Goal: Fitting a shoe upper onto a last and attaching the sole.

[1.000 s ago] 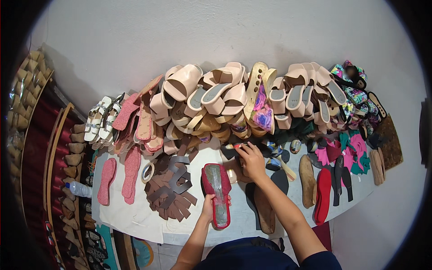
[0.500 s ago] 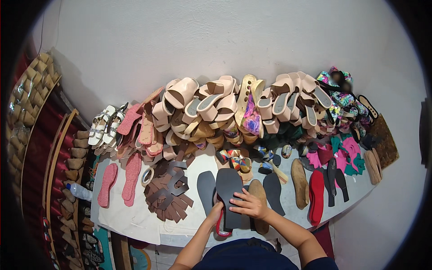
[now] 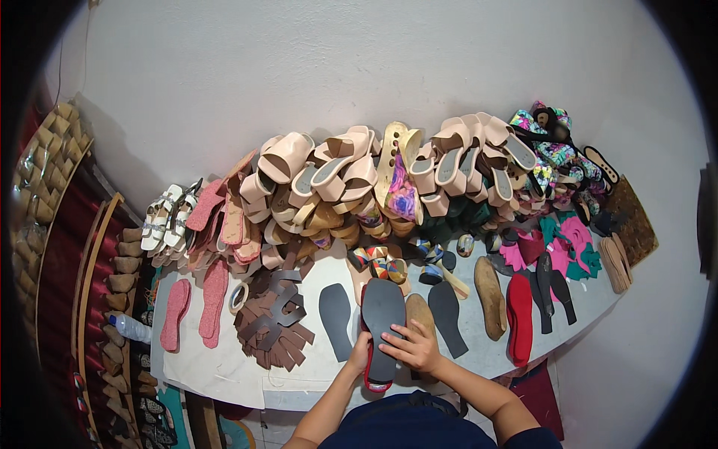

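In front of my body, a dark grey shoe sole (image 3: 384,303) lies face up on a red-edged footwear piece (image 3: 378,388); red shows along its left side and at the lower end. My left hand (image 3: 360,355) grips the stack by its left edge, fingers mostly hidden beneath. Across the sole's lower half, my right hand (image 3: 413,346) rests with fingers spread flat; its thumb is hidden. Just behind that hand stands a brown shoe last (image 3: 420,310). Loose dark soles lie to the left (image 3: 335,318) and right (image 3: 447,318) on the table.
Heeled pink sandals (image 3: 351,161) are piled along the wall. Brown straps (image 3: 273,322), a tape roll (image 3: 238,297) and pink insoles (image 3: 215,307) lie to the left. Another last (image 3: 490,299), red soles (image 3: 519,318) and fabric scraps (image 3: 572,243) are to the right. A shelf of lasts (image 3: 123,283) borders the left.
The dark sole has shifted and now sits more squarely over the red-edged piece, with red showing along its left side. Both hands keep nearly the same places. The view has moved slightly.
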Tool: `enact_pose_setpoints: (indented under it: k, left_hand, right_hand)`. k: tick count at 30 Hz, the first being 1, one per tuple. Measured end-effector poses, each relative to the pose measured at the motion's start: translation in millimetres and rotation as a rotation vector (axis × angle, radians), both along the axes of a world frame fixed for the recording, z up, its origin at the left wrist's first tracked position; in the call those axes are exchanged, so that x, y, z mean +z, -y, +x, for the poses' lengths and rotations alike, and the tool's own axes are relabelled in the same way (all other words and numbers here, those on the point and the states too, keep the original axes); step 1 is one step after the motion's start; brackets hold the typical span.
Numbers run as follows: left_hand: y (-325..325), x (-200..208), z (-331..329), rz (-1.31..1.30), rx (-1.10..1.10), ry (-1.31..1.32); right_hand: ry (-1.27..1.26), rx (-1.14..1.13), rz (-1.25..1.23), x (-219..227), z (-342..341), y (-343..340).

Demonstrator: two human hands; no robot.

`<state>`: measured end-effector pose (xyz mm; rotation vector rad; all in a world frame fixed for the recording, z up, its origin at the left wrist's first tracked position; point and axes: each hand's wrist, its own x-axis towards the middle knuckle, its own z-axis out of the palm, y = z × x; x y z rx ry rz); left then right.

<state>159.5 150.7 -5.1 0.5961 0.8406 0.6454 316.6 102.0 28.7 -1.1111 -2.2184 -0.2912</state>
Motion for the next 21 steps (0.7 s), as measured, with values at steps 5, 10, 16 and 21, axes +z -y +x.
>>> enact_pose_setpoints:
  k: [5,10,16,21]
  left_hand:
    - [2,-7,3,0.052,-0.004,0.093]
    - [-1,13,11,0.093,0.068,0.18]
    - [-9,14,5,0.295,0.04,0.109]
    - [-9,2,2,0.243,0.042,0.112]
  right_hand:
    - [-0.06,-0.013,-0.005,-2,2,1]
    - [-0.099,0.07,-0.167,0,3,-4]
    - [-0.104,0.105,-0.244,16,-6,-6]
    - [-0.15,0.192,-0.269,11,3,-14]
